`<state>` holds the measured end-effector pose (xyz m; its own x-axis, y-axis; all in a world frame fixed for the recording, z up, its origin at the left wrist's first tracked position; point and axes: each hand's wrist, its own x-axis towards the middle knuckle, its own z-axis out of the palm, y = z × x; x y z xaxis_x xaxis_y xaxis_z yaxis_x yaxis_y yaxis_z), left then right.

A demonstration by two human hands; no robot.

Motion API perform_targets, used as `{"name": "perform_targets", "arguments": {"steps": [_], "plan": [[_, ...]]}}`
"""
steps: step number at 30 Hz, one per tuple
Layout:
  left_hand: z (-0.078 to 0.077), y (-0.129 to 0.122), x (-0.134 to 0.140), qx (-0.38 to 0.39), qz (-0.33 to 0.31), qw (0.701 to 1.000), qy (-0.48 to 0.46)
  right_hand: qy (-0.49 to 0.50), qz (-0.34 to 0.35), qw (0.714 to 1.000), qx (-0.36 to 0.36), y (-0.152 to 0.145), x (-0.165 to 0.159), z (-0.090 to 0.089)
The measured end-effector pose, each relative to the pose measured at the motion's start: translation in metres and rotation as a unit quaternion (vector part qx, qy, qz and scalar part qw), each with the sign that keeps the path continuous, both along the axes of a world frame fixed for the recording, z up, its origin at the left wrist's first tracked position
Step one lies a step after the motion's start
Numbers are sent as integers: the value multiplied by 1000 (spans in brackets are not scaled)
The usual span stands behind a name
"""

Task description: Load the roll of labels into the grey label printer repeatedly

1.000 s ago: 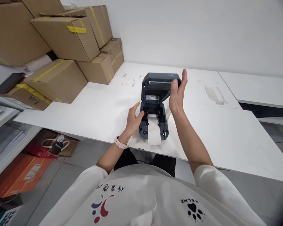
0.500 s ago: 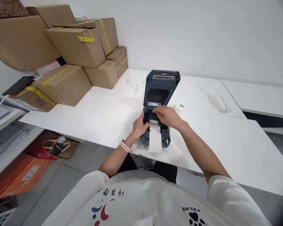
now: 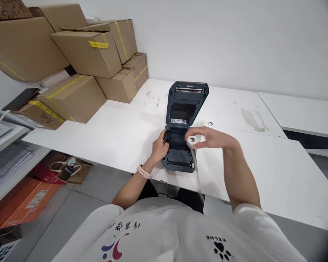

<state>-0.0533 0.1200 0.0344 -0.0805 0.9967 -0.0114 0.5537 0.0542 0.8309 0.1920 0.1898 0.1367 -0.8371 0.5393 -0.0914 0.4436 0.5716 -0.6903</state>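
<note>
A dark label printer (image 3: pixel 178 145) stands on the white table with its lid (image 3: pixel 188 100) tilted up and back. My left hand (image 3: pixel 160 148) grips the left side of the printer's base, thumb toward the inside. In my right hand (image 3: pixel 207 137) is a small roll of label paper (image 3: pixel 191 141), pinched between thumb and fingers, over the right edge of the base. From this roll a loose paper strip (image 3: pixel 196 171) hangs down past the table's front edge. Behind the right hand, a second white roll (image 3: pixel 207 123) rests on the table, partly covered.
Cardboard boxes (image 3: pixel 82 51) with yellow tape are stacked at the left end of the white table (image 3: pixel 120 134). A white wall (image 3: pixel 229 47) runs behind. Below left, a shelf (image 3: pixel 19 163) and an orange box (image 3: pixel 30 202) sit beside the table.
My right hand has lifted the paper roll out of the printer and moved it to the right, its strip trailing. The left hand stays at the printer's left side.
</note>
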Motion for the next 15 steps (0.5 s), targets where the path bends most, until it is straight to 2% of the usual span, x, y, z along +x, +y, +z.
{"name": "perform_targets", "arguments": {"steps": [2, 4, 6, 9, 11, 12, 15], "plan": [[-2, 0, 1, 1, 7, 1000, -12, 80, -94, 992, -38, -16, 56, -3], [-2, 0, 2, 1, 17, 1000, -13, 71, -198, 976, -50, -26, 102, -20], [-3, 1, 3, 3, 24, 1000, -12, 56, -289, 954, -60, -27, 132, -49], [-4, 1, 3, 8, 29, 999, -19, 71, -387, 916, -78, -18, 148, -96], [-6, 1, 2, 12, 29, 999, -29, 80, -416, 901, -95, -13, 150, -119], [-6, 1, 2, 13, 28, 999, -34, 80, -415, 900, -106, -12, 152, -124], [-6, 0, 1, 16, 27, 998, -45, 83, -372, 915, -133, -14, 163, -120]]}}
